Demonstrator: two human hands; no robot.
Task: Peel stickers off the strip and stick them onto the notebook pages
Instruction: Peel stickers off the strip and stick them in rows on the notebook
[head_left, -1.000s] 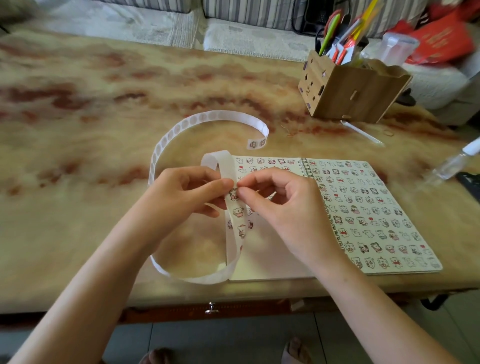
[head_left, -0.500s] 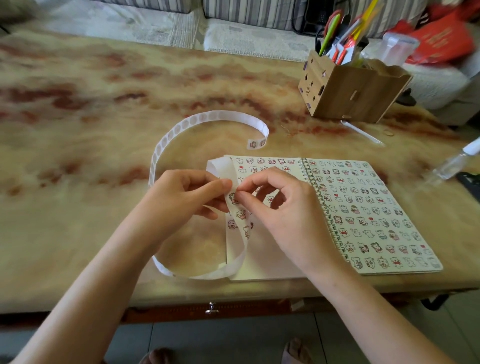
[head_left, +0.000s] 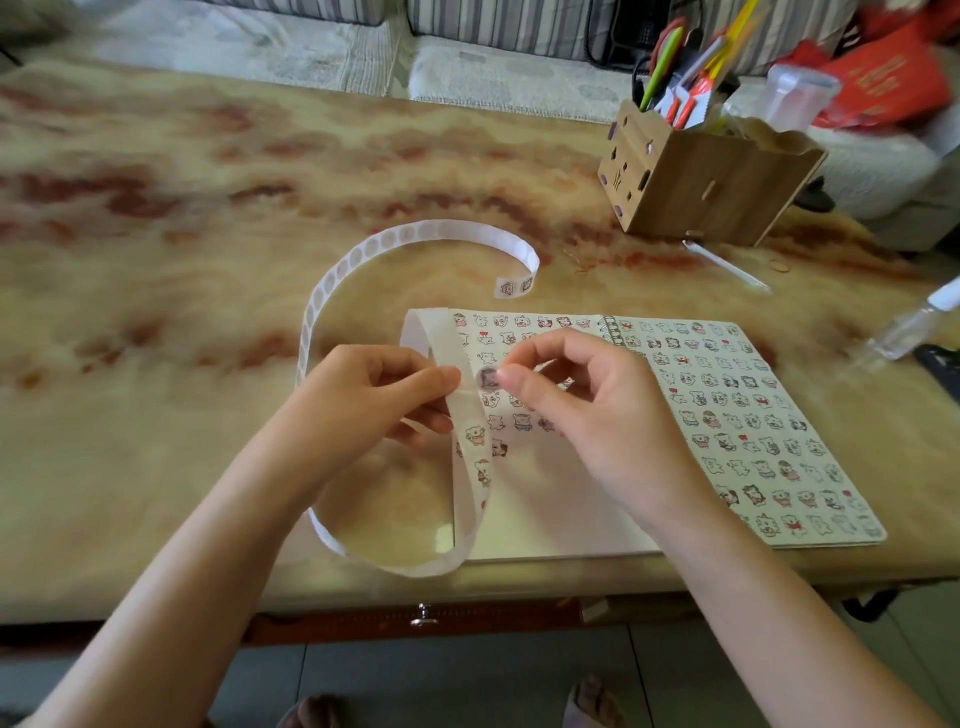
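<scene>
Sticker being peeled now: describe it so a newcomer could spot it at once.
Find the open spiral notebook on the marbled table, then the white strip looping over its left page. Where the left hand holds that strip, the right hand pinches one round sticker. Unlike its neighbours, it is held between fingertips.

Strip (head_left: 415, 228): long white backing paper, looped loosely on the surface, centre-left of frame; far end curled, bearing two printed pictures; gripped by left hand (head_left: 374, 395).
Sticker (head_left: 488, 378): small, round, pinched by right hand (head_left: 587, 410) just beside the strip.
Notebook (head_left: 545, 519): spiral-bound, open flat, centre-right; right page covered in rows, left page part-filled.
</scene>
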